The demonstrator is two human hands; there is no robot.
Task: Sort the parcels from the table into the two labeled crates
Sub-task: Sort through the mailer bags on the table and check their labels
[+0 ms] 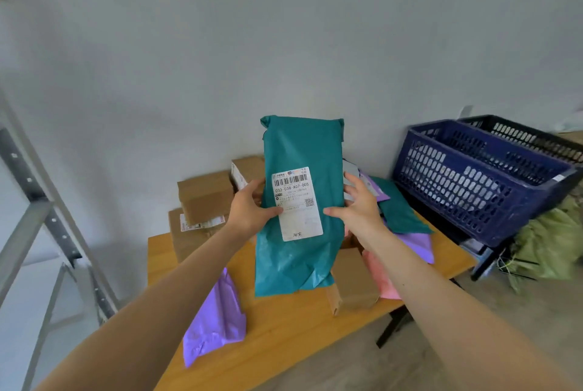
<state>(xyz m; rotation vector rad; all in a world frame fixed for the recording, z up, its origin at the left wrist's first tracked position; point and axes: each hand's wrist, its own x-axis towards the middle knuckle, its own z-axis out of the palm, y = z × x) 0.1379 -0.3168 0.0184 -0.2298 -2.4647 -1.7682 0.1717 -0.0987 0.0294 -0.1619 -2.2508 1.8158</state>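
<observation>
Both arms stretch forward; left hand (249, 208) pinches the teal parcel (301, 144), right hand (359, 205) spread wide.

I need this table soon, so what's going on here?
A person's left grip holds a teal parcel upright over the table, label facing them; the right grip touches its other edge, fingers spread. Cardboard boxes and purple mailers lie on the table. The blue crate and black crate stand to the right.

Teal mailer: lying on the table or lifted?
Lifted. The left hand grips the teal mailer upright by its left edge, thumb on the label; the right hand touches its right edge, fingers spread.
</observation>
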